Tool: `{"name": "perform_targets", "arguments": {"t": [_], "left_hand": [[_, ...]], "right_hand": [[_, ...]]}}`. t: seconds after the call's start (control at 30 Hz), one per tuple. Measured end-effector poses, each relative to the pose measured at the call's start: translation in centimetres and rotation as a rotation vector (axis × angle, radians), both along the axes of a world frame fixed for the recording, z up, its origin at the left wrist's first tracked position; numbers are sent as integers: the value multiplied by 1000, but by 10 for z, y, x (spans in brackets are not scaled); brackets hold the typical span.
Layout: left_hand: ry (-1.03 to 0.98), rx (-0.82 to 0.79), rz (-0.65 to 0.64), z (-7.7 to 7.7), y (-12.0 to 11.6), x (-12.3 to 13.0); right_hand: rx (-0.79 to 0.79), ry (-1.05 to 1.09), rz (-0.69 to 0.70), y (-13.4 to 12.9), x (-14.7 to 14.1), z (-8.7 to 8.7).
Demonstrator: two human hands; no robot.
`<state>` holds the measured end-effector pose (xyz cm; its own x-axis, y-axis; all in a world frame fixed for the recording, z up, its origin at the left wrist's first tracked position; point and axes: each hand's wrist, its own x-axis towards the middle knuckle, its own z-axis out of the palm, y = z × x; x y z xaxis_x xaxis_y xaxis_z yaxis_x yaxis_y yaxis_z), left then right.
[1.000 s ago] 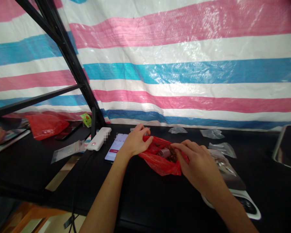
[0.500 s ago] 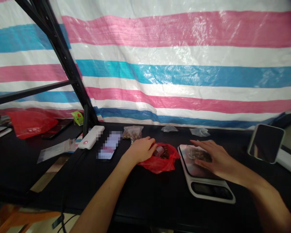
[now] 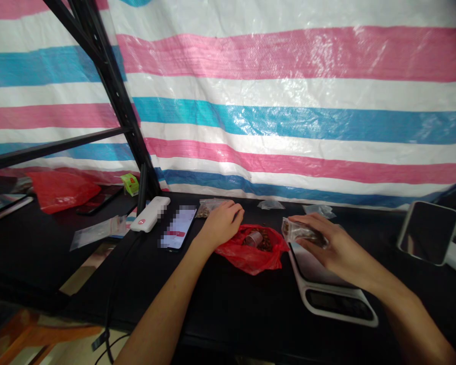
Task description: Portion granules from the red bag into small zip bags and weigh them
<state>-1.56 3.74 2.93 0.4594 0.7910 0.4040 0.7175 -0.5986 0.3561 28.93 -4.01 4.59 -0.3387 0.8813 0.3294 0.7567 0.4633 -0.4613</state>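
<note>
My hands are apart, with the red plastic bag [image 3: 251, 259] lying open on the black surface [image 3: 228, 319] between them. My right hand [image 3: 336, 244] is pinching a small clear bag [image 3: 302, 232] of brown bits, holding it up just above the platform of a white kitchen scale [image 3: 336, 302]. The bag is not resting on the platform. My left hand [image 3: 222, 223] is loosely curled and holds nothing. It sits just behind the red bag's upper edge, beside a second clear bag [image 3: 207, 208] of brown bits.

Inside the red bag, a small metal cup [image 3: 254, 239] lies among a heap of loose brown bits [image 3: 267, 244]. To the left of my left hand are a phone [image 3: 178, 227] with a blurred screen and a white power bank [image 3: 150, 214]. Two flat clear bags [image 3: 270, 205] lie along the back edge of the surface, and a dark mirror [image 3: 427, 233] stands at the right. Another red bag [image 3: 63, 191] sits at the upper left on a lower surface, and a striped tarp [image 3: 289, 111] fills the background.
</note>
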Motion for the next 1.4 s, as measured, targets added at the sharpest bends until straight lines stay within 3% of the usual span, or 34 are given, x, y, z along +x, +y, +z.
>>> {"name": "perform_targets", "arguments": {"t": [0.1, 0.2, 0.4, 0.7, 1.0, 1.23, 1.4], "left_hand": [[-7, 2, 9, -2, 2, -1], [-2, -17, -1, -4, 2, -1], [-7, -44, -110, -5, 0, 0], [12, -217, -324, -3, -13, 5], [87, -176, -221, -7, -12, 4], [15, -134, -209, 1, -15, 6], [17, -107, -242, -2, -16, 10]], "right_hand": [[3, -45, 56, 4, -31, 11], [-7, -158, 56, 10, -46, 9], [18, -211, 62, 14, -44, -4], [28, -126, 38, 7, -51, -3], [55, -76, 43, 3, -45, -10], [85, -43, 33, 1, -46, -15], [83, 27, -3, -3, -36, -18]]}}
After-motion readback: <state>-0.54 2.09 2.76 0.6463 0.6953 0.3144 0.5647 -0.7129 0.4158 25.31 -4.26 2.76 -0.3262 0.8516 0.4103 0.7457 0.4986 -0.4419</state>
